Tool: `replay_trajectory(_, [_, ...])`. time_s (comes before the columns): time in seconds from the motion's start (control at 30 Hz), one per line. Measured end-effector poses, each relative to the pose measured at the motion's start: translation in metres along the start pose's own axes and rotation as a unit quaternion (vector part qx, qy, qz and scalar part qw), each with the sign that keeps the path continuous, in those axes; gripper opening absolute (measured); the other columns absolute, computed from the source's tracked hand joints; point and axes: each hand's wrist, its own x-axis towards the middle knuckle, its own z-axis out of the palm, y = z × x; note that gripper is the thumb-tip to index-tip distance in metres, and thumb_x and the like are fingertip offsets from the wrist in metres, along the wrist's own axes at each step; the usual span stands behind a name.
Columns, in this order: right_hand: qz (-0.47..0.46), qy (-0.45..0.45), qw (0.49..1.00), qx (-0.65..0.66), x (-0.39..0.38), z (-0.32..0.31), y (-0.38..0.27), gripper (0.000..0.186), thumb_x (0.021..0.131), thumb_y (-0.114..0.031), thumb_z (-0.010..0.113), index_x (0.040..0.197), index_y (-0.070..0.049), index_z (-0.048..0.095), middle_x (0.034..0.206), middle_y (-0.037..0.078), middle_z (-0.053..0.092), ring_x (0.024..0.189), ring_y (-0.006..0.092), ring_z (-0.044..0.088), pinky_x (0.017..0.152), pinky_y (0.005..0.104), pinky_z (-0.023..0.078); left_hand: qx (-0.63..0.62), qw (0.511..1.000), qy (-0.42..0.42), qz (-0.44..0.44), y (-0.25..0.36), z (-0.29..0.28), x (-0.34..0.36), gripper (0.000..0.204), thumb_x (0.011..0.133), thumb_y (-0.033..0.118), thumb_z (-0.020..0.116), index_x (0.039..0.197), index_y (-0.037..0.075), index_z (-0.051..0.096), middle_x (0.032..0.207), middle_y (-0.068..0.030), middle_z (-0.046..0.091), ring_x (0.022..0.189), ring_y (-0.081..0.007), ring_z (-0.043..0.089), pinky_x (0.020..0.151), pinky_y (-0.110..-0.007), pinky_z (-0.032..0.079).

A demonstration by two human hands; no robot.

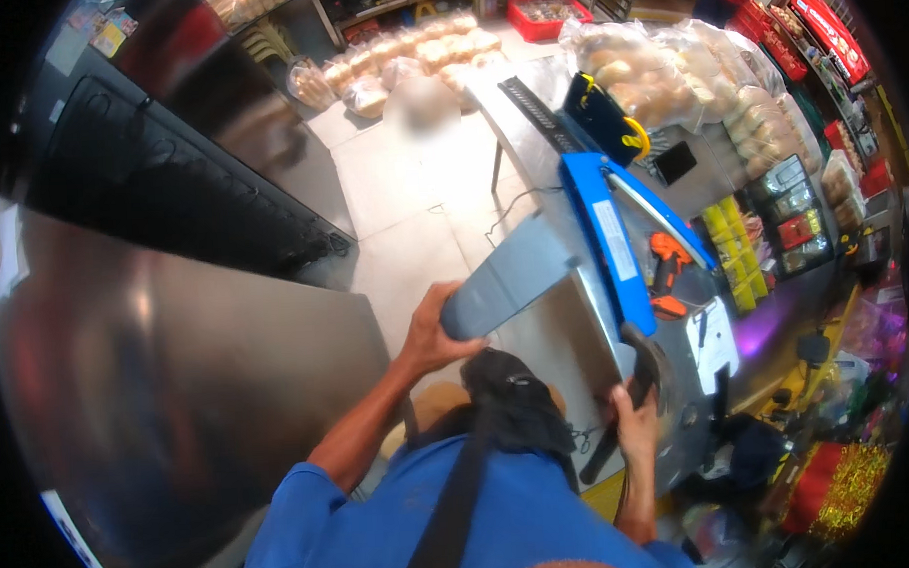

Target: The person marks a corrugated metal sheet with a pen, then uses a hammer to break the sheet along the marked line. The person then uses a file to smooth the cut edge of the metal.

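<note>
My left hand [433,330] is closed around the near end of a long grey rectangular piece [509,277], perhaps a metal casing. It is held out at a slant, its far end close to the table edge. In my right hand [635,426], near the table's front corner, a hammer [641,363] with a dark handle is gripped, its head up. On the table beside these lies a long blue device with a lever arm [613,248], which looks like a bag sealer. An orange and black power tool [666,272] rests to the right of it.
A steel cabinet [197,363] stands close on the left, with a dark panel [171,184] behind it. Bagged bread rolls [647,72] crowd the far table; more bags [367,72] are on the floor. A yellow organizer [734,254] and white sheet [714,340] lie at right.
</note>
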Motion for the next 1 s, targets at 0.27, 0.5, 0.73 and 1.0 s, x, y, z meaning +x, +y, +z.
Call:
replay_trajectory(0.27, [-0.091, -0.188, 0.948, 0.239, 0.111, 0.118, -0.16, 0.07, 0.058, -0.036, 0.1, 0.1, 0.0, 0.057, 0.078, 0.005, 0.06, 0.059, 0.0112, 0.054, 0.054, 0.0257, 0.045, 0.089, 0.981, 0.018, 0.169, 0.049, -0.043, 0.149, 0.084, 0.061, 0.018, 0.09, 0.136, 0.003, 0.056, 0.12, -0.0153, 0.059, 0.107, -0.031, 0.064, 0.091, -0.041, 0.051])
replay_trajectory(0.5, [-0.083, -0.106, 0.943, 0.305, 0.227, 0.241, -0.262, 0.035, 0.083, -0.015, 0.08, 0.106, 0.001, 0.06, 0.08, 0.008, 0.061, 0.053, 0.0116, 0.052, 0.047, 0.0267, 0.042, 0.148, 0.957, 0.028, 0.247, 0.002, -0.106, 0.304, 0.085, 0.055, 0.013, 0.09, 0.133, 0.004, 0.06, 0.122, -0.015, 0.058, 0.109, -0.0321, 0.059, 0.094, -0.041, 0.048])
replay_trajectory(0.73, [-0.02, -0.196, 0.928, 0.316, 0.353, 0.361, -0.362, 0.027, 0.088, -0.011, 0.077, 0.108, -0.003, 0.061, 0.085, 0.005, 0.062, 0.054, 0.0092, 0.052, 0.046, 0.0231, 0.043, 0.202, 0.97, -0.008, 0.133, -0.069, -0.221, 0.424, 0.1, 0.057, 0.026, 0.092, 0.145, 0.003, 0.05, 0.137, -0.0176, 0.053, 0.129, -0.0336, 0.051, 0.108, -0.044, 0.043])
replay_trajectory(1.0, [-0.135, -0.041, 0.958, 0.25, 0.521, 0.475, -0.468, 0.022, 0.087, -0.017, 0.08, 0.095, -0.003, 0.066, 0.078, 0.003, 0.062, 0.054, 0.008, 0.052, 0.045, 0.0233, 0.041, 0.211, 0.932, 0.254, -0.15, -0.263, -0.322, 0.487, 0.062, 0.084, 0.022, 0.077, 0.139, 0.003, 0.054, 0.141, -0.0195, 0.052, 0.129, -0.0333, 0.051, 0.11, -0.043, 0.04])
